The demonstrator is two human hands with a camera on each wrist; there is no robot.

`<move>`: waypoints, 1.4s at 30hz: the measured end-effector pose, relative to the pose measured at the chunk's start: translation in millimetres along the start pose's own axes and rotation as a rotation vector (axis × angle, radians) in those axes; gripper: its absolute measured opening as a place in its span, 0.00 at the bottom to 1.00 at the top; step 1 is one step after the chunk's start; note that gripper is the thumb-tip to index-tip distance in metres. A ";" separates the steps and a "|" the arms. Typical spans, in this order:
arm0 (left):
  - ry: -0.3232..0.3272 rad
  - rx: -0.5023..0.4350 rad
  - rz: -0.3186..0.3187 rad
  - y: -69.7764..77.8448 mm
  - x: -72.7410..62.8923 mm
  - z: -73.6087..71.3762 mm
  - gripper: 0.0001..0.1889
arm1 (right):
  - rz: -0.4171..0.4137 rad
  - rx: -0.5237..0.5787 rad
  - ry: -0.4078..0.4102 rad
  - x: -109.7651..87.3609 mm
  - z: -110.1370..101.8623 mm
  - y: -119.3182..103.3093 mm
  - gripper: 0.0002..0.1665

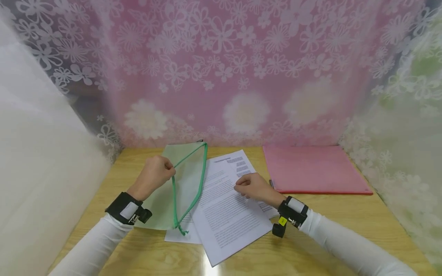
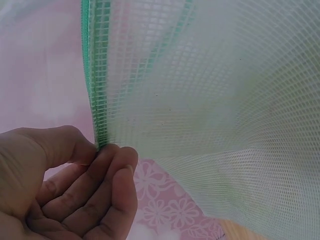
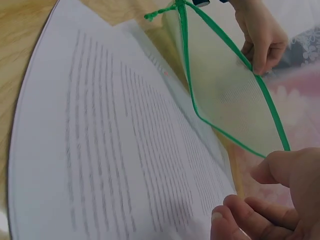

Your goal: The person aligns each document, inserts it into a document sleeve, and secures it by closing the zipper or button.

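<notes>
A pale green mesh zipper pouch (image 1: 155, 207) with a bright green zipper edge lies on the left of the table, its mouth spread apart. My left hand (image 1: 157, 172) pinches the upper zipper edge between thumb and fingers, lifting that side; the left wrist view shows the mesh (image 2: 200, 100) hanging from this grip. Right of the pouch, printed sheets (image 1: 228, 226) overlap in a fanned pile, and the pouch's opening faces them. Over the upper part of these sheets is my right hand (image 1: 253, 186), fingers loosely bent, with a gap between thumb and fingertips in the right wrist view.
A pink folder (image 1: 315, 168) with a red edge lies flat at the back right of the wooden table (image 1: 331, 237). Flowered pink curtains (image 1: 221, 76) hang right behind the table, and pale sheeting (image 1: 41, 153) closes off the left side.
</notes>
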State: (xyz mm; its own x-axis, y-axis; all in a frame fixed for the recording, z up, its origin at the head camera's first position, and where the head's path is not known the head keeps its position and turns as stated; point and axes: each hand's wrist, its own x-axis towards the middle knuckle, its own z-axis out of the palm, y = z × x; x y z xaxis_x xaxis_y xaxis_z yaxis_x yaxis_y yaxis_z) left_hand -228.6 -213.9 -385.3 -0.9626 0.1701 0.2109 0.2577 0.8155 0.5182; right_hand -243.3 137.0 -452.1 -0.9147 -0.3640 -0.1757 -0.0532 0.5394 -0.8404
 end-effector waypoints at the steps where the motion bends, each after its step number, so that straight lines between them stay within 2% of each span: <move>1: 0.000 0.000 0.000 0.3 0.4 -0.6 0.19 | 0.009 -0.011 0.009 -1.0 -5.2 1.4 0.15; 7: 0.005 -0.008 0.001 1.3 -2.2 0.0 0.13 | -0.006 -0.154 0.065 -11.4 -25.4 9.3 0.18; 13: -0.004 -0.023 -0.011 1.7 -4.8 2.4 0.15 | -0.034 -0.305 0.090 -27.9 -35.6 14.4 0.22; 17: -0.006 -0.022 -0.009 1.8 -5.1 2.6 0.15 | -0.063 -0.396 0.084 -40.2 -39.6 12.5 0.32; 24: -0.002 -0.016 0.000 2.2 -4.6 1.6 0.17 | -0.211 -0.644 0.099 -58.1 -39.1 11.1 0.51; 30: 0.003 -0.021 0.008 1.7 -5.4 2.9 0.20 | -0.303 -0.814 0.129 -67.7 -34.2 13.2 0.68; 36: -0.001 -0.029 0.022 0.8 -7.6 4.3 0.22 | -0.337 -0.880 0.164 -66.4 -23.1 17.9 0.74; 42: 0.013 -0.003 0.019 0.9 -6.3 2.0 0.19 | -0.343 -0.881 0.199 -50.4 -8.3 20.3 0.74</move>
State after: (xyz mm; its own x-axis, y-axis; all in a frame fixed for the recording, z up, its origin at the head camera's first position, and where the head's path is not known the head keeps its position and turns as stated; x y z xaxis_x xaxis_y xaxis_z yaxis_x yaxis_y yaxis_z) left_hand -222.5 -213.1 -387.8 -0.9563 0.1781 0.2317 0.2761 0.8104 0.5168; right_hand -201.7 172.6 -456.0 -0.8402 -0.5163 0.1656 -0.5376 0.8332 -0.1298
